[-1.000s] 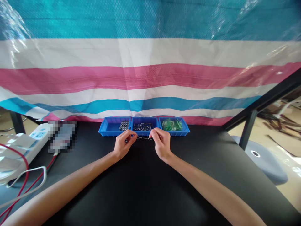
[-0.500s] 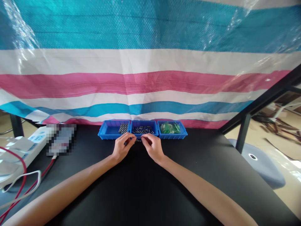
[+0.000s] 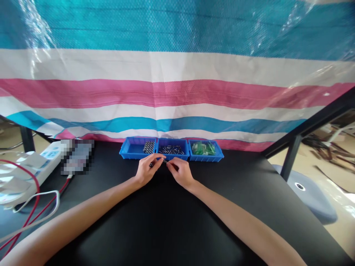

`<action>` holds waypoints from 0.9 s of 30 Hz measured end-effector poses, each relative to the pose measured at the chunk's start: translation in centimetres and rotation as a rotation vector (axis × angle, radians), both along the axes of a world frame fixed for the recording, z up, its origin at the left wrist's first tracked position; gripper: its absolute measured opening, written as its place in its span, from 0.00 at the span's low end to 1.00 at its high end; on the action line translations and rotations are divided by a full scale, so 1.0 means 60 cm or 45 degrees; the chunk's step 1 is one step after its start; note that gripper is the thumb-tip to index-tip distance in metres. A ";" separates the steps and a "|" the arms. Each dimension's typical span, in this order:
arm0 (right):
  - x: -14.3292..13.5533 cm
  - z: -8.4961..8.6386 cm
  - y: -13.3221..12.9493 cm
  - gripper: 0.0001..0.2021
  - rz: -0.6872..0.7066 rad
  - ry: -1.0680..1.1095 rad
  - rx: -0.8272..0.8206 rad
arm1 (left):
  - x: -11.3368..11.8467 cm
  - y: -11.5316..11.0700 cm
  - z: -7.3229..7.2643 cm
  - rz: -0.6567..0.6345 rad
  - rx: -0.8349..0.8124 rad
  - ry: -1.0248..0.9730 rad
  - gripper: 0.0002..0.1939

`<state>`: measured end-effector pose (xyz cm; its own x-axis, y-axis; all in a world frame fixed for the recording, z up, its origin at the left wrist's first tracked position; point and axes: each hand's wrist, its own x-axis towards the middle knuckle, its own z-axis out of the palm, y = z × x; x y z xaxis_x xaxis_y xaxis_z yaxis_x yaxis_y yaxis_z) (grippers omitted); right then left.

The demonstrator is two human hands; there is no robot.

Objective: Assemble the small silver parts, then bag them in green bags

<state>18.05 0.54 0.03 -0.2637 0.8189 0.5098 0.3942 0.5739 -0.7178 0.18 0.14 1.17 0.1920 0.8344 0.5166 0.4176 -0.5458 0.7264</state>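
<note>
My left hand [image 3: 146,170] pinches a small shiny metal piece at its fingertips, too small to make out fully. Facing it, my right hand [image 3: 181,172] is closed on a thin dark screw [image 3: 165,161], whose end meets the left fingertips. A few dark metal bits [image 3: 151,164] show beneath the left hand's curled fingers. Both hands are just in front of a blue middle bin [image 3: 183,156] with many loose screws [image 3: 172,149]. To its left, another blue bin [image 3: 132,150] has metal nuts [image 3: 149,147] grouped at its right end.
A third blue bin [image 3: 208,158] on the right contains green and clear small pieces [image 3: 203,148]. At the left lie a white power strip [image 3: 46,162], cables and a blurred-out device [image 3: 79,157]. A striped sheet [image 3: 177,92] hangs behind the black table [image 3: 235,195]. A grey stool [image 3: 310,195] stands at right.
The view has shifted slightly, so the bins appear a little higher and farther right. My hands stay together, and the small metal parts between the fingertips show more clearly.
</note>
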 end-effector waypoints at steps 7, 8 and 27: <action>0.002 0.002 0.002 0.11 -0.053 -0.037 -0.034 | 0.002 -0.003 0.001 -0.002 -0.072 -0.166 0.10; 0.002 0.002 0.002 0.11 -0.052 -0.039 -0.037 | 0.002 -0.002 -0.001 0.011 -0.081 -0.174 0.10; 0.005 0.006 -0.005 0.08 -0.064 0.075 0.008 | -0.006 0.013 -0.023 -0.065 0.090 -0.054 0.14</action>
